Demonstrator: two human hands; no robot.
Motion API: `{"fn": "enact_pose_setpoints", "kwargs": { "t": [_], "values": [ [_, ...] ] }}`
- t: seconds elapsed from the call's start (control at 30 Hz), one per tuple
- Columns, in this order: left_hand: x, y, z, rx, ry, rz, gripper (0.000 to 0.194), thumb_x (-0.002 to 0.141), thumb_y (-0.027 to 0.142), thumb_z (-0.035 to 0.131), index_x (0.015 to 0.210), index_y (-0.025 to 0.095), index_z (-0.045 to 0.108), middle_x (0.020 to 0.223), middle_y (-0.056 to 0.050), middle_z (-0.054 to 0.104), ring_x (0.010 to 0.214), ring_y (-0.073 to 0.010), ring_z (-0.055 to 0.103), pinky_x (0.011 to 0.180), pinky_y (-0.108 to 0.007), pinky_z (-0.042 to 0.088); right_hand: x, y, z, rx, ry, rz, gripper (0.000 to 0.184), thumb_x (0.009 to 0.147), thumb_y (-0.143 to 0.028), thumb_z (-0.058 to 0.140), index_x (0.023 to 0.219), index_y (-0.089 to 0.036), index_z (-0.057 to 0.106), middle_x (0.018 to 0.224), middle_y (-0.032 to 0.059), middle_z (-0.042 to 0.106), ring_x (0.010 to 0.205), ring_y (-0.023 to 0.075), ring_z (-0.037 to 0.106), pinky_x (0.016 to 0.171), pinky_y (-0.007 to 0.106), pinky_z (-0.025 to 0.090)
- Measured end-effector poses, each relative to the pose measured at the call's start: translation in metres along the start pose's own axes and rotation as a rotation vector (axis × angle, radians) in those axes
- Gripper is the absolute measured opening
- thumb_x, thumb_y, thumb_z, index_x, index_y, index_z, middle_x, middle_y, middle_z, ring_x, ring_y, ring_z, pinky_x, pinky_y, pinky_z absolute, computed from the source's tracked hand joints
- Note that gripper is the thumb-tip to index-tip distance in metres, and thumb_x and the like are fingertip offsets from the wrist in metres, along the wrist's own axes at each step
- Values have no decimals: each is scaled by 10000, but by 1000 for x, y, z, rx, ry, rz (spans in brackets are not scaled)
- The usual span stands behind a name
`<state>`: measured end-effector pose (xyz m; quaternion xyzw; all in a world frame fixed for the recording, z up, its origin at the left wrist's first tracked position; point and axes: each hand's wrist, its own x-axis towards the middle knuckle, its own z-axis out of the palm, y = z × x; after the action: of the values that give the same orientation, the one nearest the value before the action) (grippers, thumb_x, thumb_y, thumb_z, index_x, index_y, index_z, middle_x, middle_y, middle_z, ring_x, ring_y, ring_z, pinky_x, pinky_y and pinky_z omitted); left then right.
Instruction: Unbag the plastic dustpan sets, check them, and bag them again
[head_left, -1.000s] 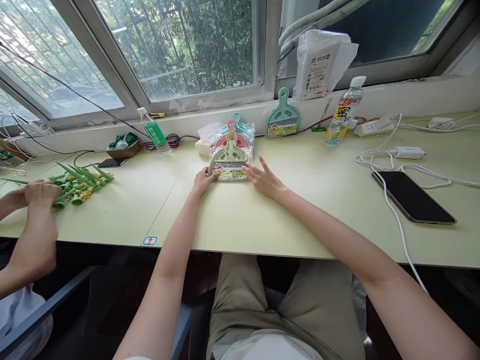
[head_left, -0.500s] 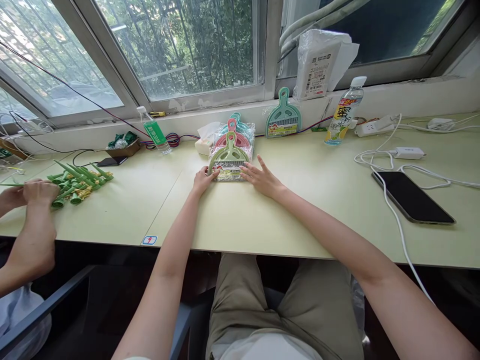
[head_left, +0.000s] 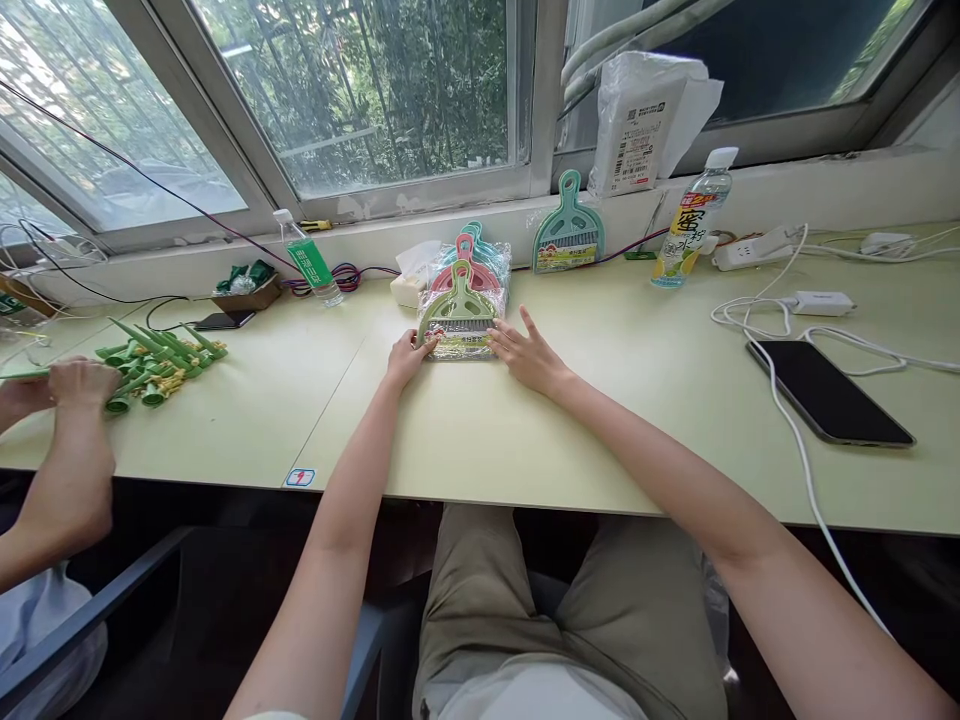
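Observation:
A green dustpan and brush set [head_left: 460, 312] in clear wrap stands at the front of a row on the table. Behind it are a pink dustpan set [head_left: 464, 248] and teal dustpan sets [head_left: 480, 240], partly hidden. My left hand [head_left: 409, 357] grips the green set's lower left edge, thumb across its front. At the lower right edge, my right hand [head_left: 531, 352] rests with fingers stretched and thumb raised, the fingertips touching the wrap. Another teal dustpan set [head_left: 568, 235] leans apart against the wall to the right.
On the left, a co-worker's hands [head_left: 79, 385] are beside a pile of green plastic pieces [head_left: 154, 365]. A water bottle [head_left: 309, 258], tissue pack [head_left: 409, 285] and drink bottle [head_left: 694, 220] stand toward the back. A phone [head_left: 831, 393] and white cables [head_left: 784, 395] lie at right.
My right hand has shifted slightly to the right at the green set's edge. The left hand keeps its place. The view has moved a little.

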<state>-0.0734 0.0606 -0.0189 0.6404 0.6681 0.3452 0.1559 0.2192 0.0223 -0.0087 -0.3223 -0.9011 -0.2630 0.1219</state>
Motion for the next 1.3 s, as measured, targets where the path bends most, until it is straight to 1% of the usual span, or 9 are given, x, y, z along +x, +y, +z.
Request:
{"fn": "enact_pose_setpoints", "kwargs": {
  "t": [0.2,0.37,0.5,0.6,0.7,0.77,0.83,1.07,1.3],
  "values": [
    [5,-7,3,-25,4,8,304,798,461,605,960,204,600,875,-25,624,756,-172,508,673,-277,359,0,-2,-5,25,-33,44,489,920,-65,397,1395,-62,513,1437,162,496,1431,310,320,1211,633,37],
    [6,-9,4,-30,1,-8,281,800,444,605,941,201,599,875,-20,623,751,-168,506,667,-278,352,0,-3,-3,2,-29,56,469,937,-62,342,1364,-36,535,1409,177,520,1410,308,352,1199,649,90],
    [6,-8,4,-30,1,-20,262,806,433,600,930,203,584,874,-21,622,761,-172,517,671,-281,357,0,-3,-1,23,-17,98,469,928,-64,352,1353,-64,550,1410,161,522,1413,299,342,1193,650,80],
    [6,-8,4,-29,0,-27,266,806,445,598,923,207,572,867,-23,623,778,-180,530,684,-284,367,-1,-2,0,70,-26,145,472,923,-79,367,1357,-98,553,1468,152,463,1435,313,293,1171,674,73],
    [6,-9,4,-33,1,-26,275,809,462,591,916,210,559,865,-25,630,790,-186,540,695,-287,372,-2,-2,-1,127,-59,216,491,919,-111,394,1389,-147,535,1538,131,369,1455,356,233,1137,688,138],
    [6,-9,4,-29,3,-22,268,814,457,585,920,213,555,872,-26,638,800,-190,547,702,-289,377,-2,-2,-1,151,-81,245,507,917,-121,402,1407,-170,521,1563,120,327,1460,375,212,1126,671,183],
    [5,-8,4,-12,7,-22,255,817,444,582,924,215,554,877,-27,642,804,-192,551,708,-291,382,-2,-2,-1,159,-87,255,511,921,-123,394,1413,-182,519,1576,114,301,1464,380,202,1125,657,199],
    [3,-2,2,36,10,-41,238,825,431,568,932,220,545,886,-32,634,817,-202,553,717,-298,385,-2,-3,0,141,-65,272,510,895,-125,456,1395,-180,538,1574,135,297,1461,394,204,1130,658,182],
    [3,0,2,42,4,-52,224,826,430,561,908,226,521,884,-34,619,831,-208,546,729,-300,381,-1,-5,-4,130,-58,279,477,912,-114,436,1370,-162,560,1556,145,332,1456,376,239,1144,650,157]
  ]
}}
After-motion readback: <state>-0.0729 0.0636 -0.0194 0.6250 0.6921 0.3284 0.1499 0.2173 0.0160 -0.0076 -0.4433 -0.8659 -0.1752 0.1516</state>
